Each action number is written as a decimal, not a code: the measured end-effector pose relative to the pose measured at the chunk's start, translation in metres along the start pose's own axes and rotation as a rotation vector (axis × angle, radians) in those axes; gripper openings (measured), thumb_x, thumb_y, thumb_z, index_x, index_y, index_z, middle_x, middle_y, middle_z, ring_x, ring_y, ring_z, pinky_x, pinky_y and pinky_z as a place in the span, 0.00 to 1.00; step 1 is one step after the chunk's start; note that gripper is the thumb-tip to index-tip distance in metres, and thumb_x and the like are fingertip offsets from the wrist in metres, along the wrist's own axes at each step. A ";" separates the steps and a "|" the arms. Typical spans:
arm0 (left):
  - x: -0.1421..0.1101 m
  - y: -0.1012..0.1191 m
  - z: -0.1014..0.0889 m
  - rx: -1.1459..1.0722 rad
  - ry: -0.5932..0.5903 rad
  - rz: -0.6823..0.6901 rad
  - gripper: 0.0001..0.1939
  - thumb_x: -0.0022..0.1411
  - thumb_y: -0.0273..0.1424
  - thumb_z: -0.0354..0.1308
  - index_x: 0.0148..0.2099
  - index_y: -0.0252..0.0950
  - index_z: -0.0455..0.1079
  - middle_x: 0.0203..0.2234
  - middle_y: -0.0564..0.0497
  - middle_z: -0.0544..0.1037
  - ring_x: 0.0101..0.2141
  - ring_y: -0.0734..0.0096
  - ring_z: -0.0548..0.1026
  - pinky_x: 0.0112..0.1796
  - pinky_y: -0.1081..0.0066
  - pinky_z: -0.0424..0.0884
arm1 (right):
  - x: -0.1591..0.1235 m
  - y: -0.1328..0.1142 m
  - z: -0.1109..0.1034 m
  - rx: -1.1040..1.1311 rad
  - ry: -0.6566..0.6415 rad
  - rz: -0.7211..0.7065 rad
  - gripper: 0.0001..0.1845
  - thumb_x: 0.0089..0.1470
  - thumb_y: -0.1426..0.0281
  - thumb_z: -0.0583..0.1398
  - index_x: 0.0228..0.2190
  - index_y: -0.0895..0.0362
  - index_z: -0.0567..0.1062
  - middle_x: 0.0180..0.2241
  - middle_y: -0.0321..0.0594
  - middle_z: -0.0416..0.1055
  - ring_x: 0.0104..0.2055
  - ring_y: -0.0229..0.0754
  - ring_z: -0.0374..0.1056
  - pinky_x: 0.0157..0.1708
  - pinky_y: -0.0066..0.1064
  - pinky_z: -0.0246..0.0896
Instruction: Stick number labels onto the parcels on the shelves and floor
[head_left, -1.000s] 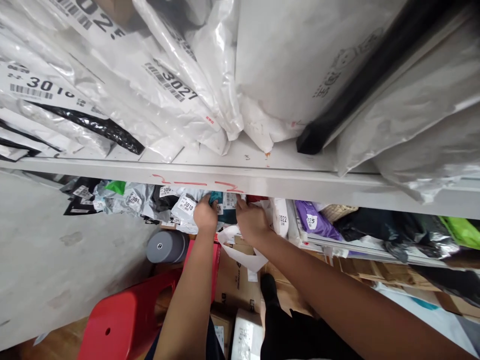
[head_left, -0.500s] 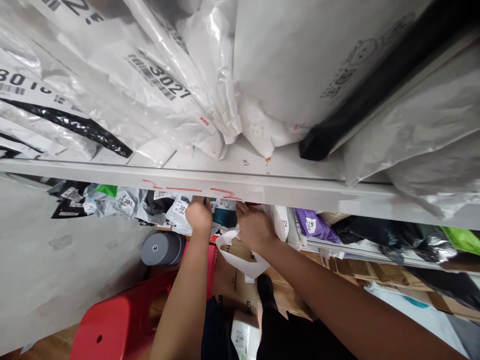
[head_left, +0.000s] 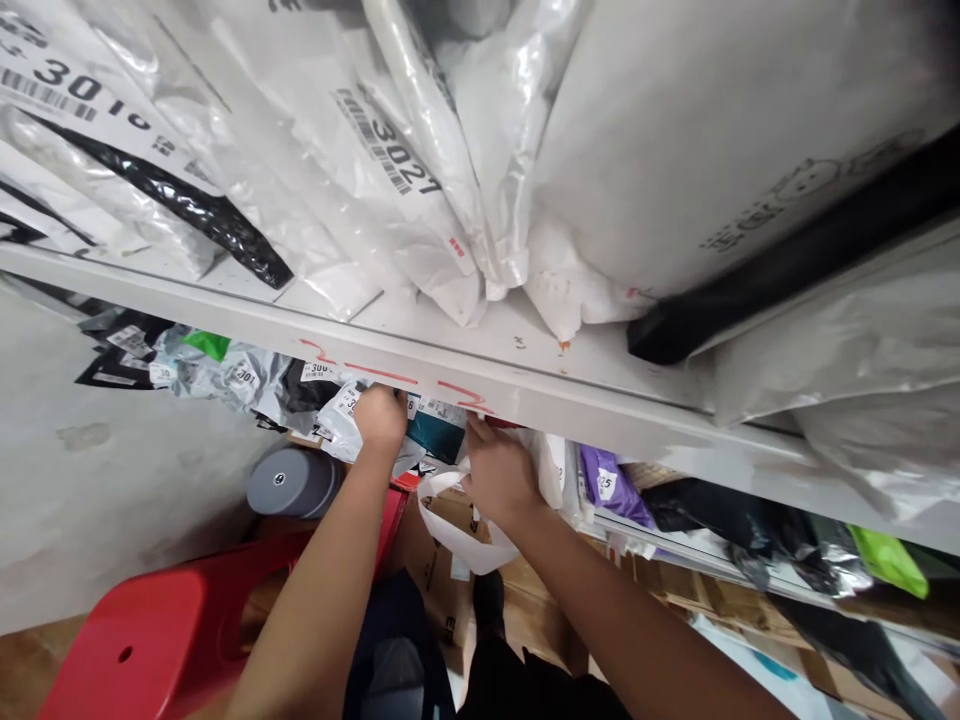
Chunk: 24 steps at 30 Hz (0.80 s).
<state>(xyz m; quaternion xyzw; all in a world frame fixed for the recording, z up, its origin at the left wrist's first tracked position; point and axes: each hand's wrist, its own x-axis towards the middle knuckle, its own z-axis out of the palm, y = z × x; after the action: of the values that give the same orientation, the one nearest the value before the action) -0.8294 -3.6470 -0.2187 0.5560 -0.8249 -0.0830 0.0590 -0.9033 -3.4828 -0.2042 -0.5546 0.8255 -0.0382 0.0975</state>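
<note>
Just under the lip of the upper shelf, my left hand (head_left: 380, 418) is closed in among the parcels, its fingertips hidden. Against it lies a grey-white plastic parcel (head_left: 341, 415) with a number label. A teal parcel (head_left: 436, 434) sits between my two hands. To the right, my right hand (head_left: 501, 472) has its fingers drawn together below the same lip; whatever they grip is hidden. A white strap loop (head_left: 469, 540) hangs down beside this hand. Past it stands a white parcel (head_left: 551, 465).
The upper shelf edge (head_left: 540, 395), marked in red, crosses close above my hands. Bagged parcels (head_left: 390, 235) crowd that shelf. A purple parcel (head_left: 611, 485) lies on the lower shelf. Below left are a red stool (head_left: 142, 620) and a grey round container (head_left: 289, 482); cardboard boxes stand by my feet.
The view has tilted and shifted, so the shelf now slopes down to the right. Both hands stay at the lower shelf, slightly further apart, and more of the teal parcel shows.
</note>
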 end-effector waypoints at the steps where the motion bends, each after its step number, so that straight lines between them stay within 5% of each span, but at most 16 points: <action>1: 0.000 0.000 -0.001 -0.003 -0.004 -0.002 0.16 0.61 0.29 0.49 0.43 0.29 0.76 0.40 0.36 0.79 0.46 0.51 0.75 0.47 0.62 0.69 | 0.000 0.000 0.000 0.003 -0.001 -0.002 0.27 0.47 0.74 0.57 0.51 0.67 0.69 0.56 0.57 0.65 0.46 0.51 0.71 0.41 0.38 0.67; 11: -0.013 0.012 0.000 -0.005 -0.102 0.067 0.17 0.63 0.28 0.46 0.47 0.28 0.73 0.41 0.33 0.77 0.43 0.48 0.76 0.44 0.56 0.70 | -0.003 0.004 0.004 0.008 0.035 -0.067 0.32 0.47 0.74 0.57 0.56 0.66 0.64 0.62 0.53 0.58 0.49 0.51 0.69 0.45 0.37 0.66; 15: -0.028 0.026 0.008 -0.055 -0.203 0.202 0.16 0.64 0.29 0.47 0.48 0.38 0.73 0.47 0.39 0.75 0.42 0.58 0.77 0.44 0.62 0.71 | -0.005 0.001 0.006 -0.026 0.067 -0.070 0.40 0.46 0.78 0.55 0.62 0.64 0.55 0.64 0.52 0.52 0.46 0.49 0.70 0.42 0.36 0.67; 19: -0.028 0.029 0.009 -0.122 -0.244 0.236 0.20 0.67 0.32 0.40 0.48 0.38 0.73 0.46 0.43 0.77 0.48 0.61 0.73 0.48 0.66 0.69 | -0.002 -0.005 0.007 -0.047 0.043 -0.009 0.37 0.47 0.77 0.54 0.60 0.66 0.58 0.61 0.55 0.57 0.45 0.50 0.71 0.41 0.36 0.69; 24: -0.024 0.026 0.010 -0.176 -0.279 0.270 0.17 0.63 0.31 0.48 0.48 0.37 0.75 0.50 0.43 0.74 0.47 0.64 0.73 0.50 0.70 0.67 | 0.006 -0.012 0.005 -0.100 0.040 -0.028 0.41 0.47 0.80 0.54 0.63 0.62 0.51 0.66 0.52 0.44 0.41 0.48 0.72 0.36 0.37 0.71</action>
<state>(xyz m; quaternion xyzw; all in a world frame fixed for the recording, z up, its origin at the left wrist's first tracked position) -0.8454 -3.6145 -0.2235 0.4161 -0.8818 -0.2221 0.0029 -0.8933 -3.4926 -0.2075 -0.5695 0.8202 -0.0095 0.0527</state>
